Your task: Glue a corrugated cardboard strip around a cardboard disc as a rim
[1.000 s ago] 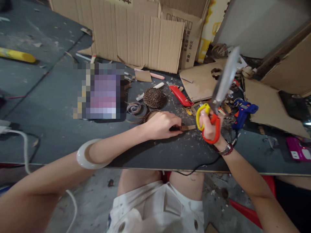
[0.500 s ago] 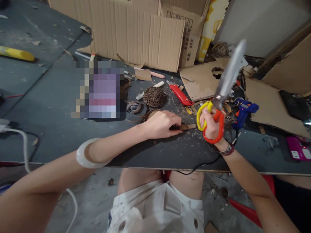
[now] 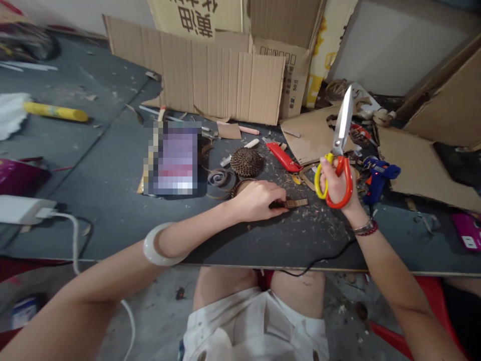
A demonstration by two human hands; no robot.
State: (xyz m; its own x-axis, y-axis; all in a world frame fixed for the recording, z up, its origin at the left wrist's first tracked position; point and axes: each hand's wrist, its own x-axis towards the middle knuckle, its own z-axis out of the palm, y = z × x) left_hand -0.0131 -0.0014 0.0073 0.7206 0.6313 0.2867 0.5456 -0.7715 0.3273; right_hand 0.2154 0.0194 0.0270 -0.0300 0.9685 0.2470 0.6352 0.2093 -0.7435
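Observation:
My left hand [image 3: 261,200] rests on the dark table, its thumb and fingers closed on a narrow strip of corrugated cardboard [image 3: 296,203] whose end sticks out to the right. Raised over the table on the right, my right hand [image 3: 340,188] grips scissors [image 3: 341,130] by their yellow and red handles, with the blades together and pointing up and away. Just beyond my left hand lie a round coil of corrugated cardboard [image 3: 247,161] and a loosely curled grey strip [image 3: 218,178]. Part of a curved brown piece is hidden behind my left wrist.
A red utility knife [image 3: 283,157] lies beyond my hands, and a blue glue gun [image 3: 378,178] is at the right. Cardboard sheets [image 3: 221,75] stand along the back. A blurred-out screen [image 3: 176,160] and a white charger [image 3: 22,209] with cable are at the left. Scraps litter the tabletop.
The view has shifted, so the table's things appear lower and further right. The scissors have swung more upright in my right hand. My left hand keeps its hold on the cardboard strip.

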